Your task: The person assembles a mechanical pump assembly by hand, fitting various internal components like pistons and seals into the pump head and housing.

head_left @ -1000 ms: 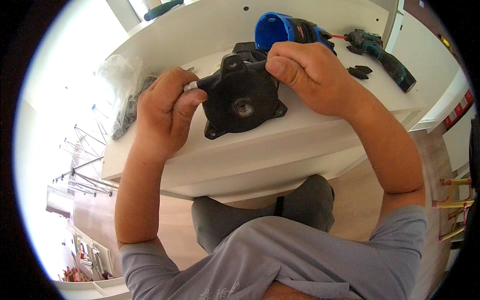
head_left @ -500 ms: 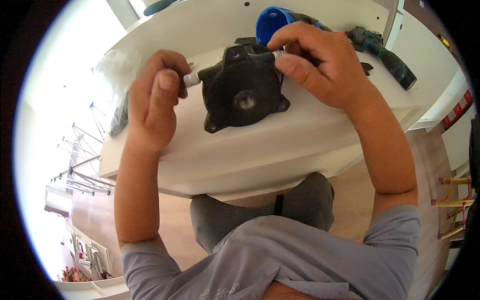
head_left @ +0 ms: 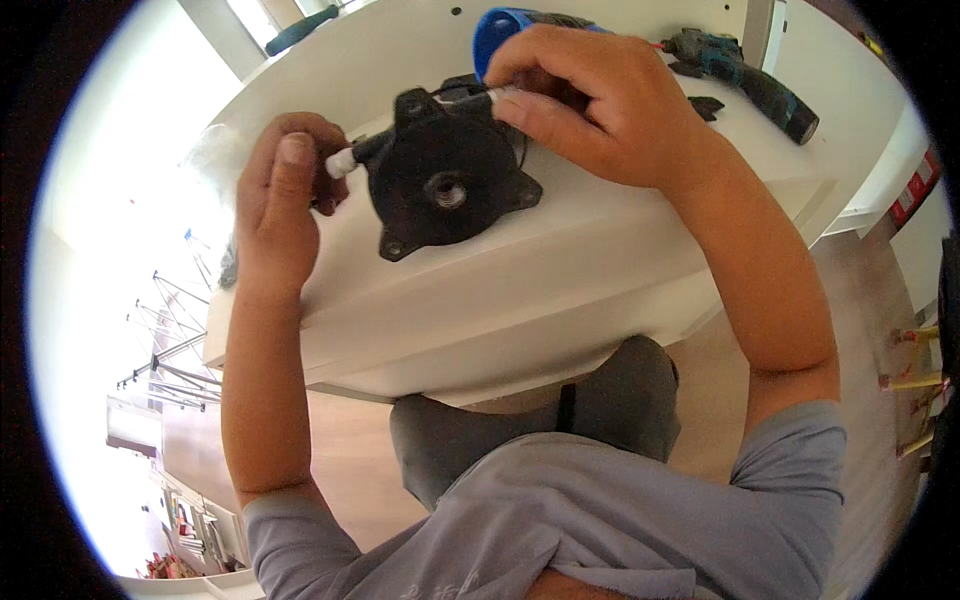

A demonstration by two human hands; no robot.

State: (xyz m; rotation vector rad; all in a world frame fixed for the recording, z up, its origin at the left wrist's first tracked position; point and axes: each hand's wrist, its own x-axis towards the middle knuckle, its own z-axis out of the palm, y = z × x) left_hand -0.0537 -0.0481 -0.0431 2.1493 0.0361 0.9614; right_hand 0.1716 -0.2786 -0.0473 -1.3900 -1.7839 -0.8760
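A round black housing (head_left: 420, 180) with bolt ears and a threaded metal hole in its face is tilted toward me over the white surface. A short stub with a white-wrapped end (head_left: 341, 163) sticks out of its left side. My left hand (head_left: 285, 190) has its fingers curled about that end, the thumb raised in front; its exact contact is partly hidden. On the other side, my right hand (head_left: 600, 110) pinches a second white end (head_left: 497, 95) between thumb and forefinger. A dark cord loops behind the housing.
Behind my right hand lies a blue-rimmed cup-shaped tool part (head_left: 495, 40). A cordless power tool (head_left: 745, 80) rests at the back right of the white furniture panel (head_left: 520, 270). Clear plastic wrapping (head_left: 207, 165) is beyond my left hand, and a folding metal rack (head_left: 165, 350) stands at left.
The housing and both hands have shifted left in the picture, and the housing has turned slightly. More of the left white end shows now. Both hands stay at the two ends.
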